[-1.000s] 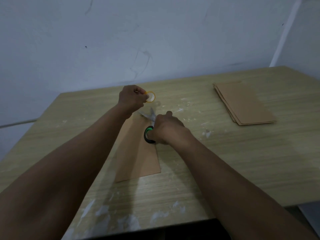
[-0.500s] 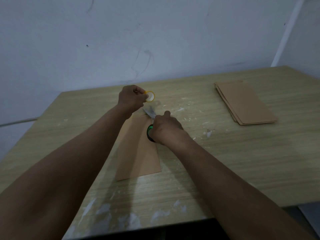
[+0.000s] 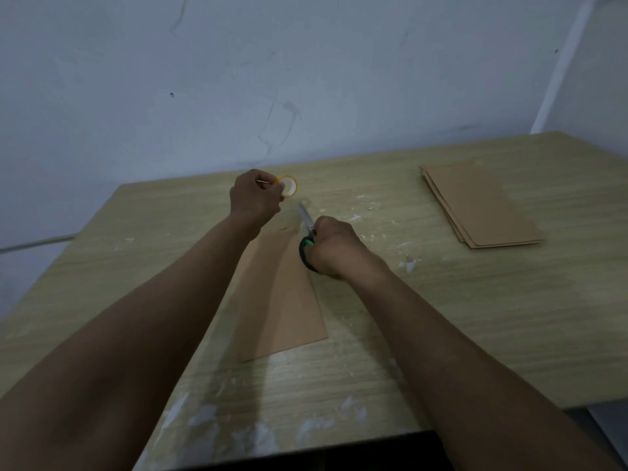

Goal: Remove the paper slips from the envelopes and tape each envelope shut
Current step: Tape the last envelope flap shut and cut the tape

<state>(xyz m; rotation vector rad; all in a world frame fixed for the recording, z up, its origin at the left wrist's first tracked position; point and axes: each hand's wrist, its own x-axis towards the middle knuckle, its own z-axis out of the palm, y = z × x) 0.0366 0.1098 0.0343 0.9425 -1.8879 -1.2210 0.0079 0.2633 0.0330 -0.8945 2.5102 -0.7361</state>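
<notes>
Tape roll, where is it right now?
In the head view the tape roll is gripped in the left hand, above the envelope's far end, just beyond the scissors.

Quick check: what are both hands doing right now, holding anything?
Left hand: grips the tape roll, raised past the envelope.
Right hand: grips the scissors, blades pointing toward the tape.
</notes>
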